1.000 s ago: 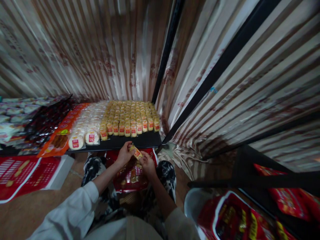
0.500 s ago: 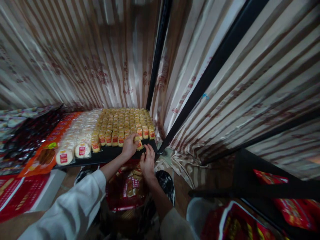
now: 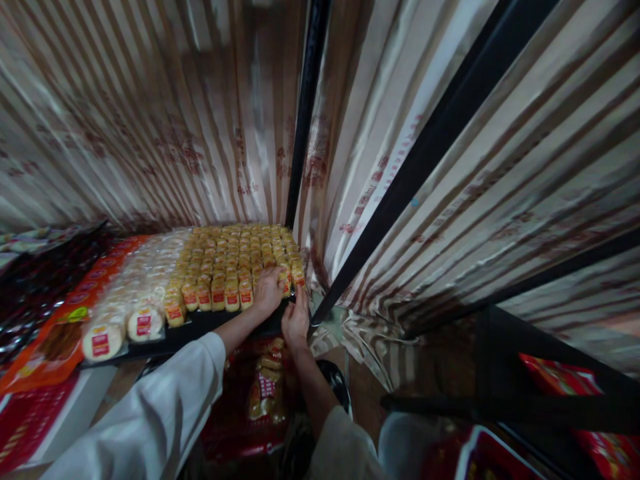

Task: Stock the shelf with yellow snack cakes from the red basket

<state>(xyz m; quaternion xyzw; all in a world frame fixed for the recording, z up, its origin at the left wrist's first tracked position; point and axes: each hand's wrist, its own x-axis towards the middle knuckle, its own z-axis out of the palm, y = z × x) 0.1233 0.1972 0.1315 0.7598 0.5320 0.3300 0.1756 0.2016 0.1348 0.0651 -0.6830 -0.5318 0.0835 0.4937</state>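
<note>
Small yellow wrapped cakes (image 3: 231, 293) with red-and-white labels stand in tight rows on a black shelf (image 3: 220, 327). My left hand (image 3: 269, 293) reaches over the front right of these rows, its fingers closed on a wrapped cake (image 3: 287, 281) by the right end. Part of that cake is hidden by the fingers. Just right of it, my right hand (image 3: 296, 321) points upward with its fingers stretched, the tips at the lower front of the end cake (image 3: 298, 275). Below my hands lies a red bag (image 3: 240, 427) with more wrapped yellow pieces (image 3: 269, 390) showing.
Left of the cakes are round white wrapped pastries (image 3: 145, 323), an orange package (image 3: 37, 360) and dark shiny packets (image 3: 45, 293). A striped curtain (image 3: 225, 120) hangs behind, with black poles (image 3: 400, 193) in front. Red packets (image 3: 560, 373) lie at the lower right.
My left hand has carried the cake forward and right, against the front of the rows. My right hand has moved up beside it. The view has shifted slightly.
</note>
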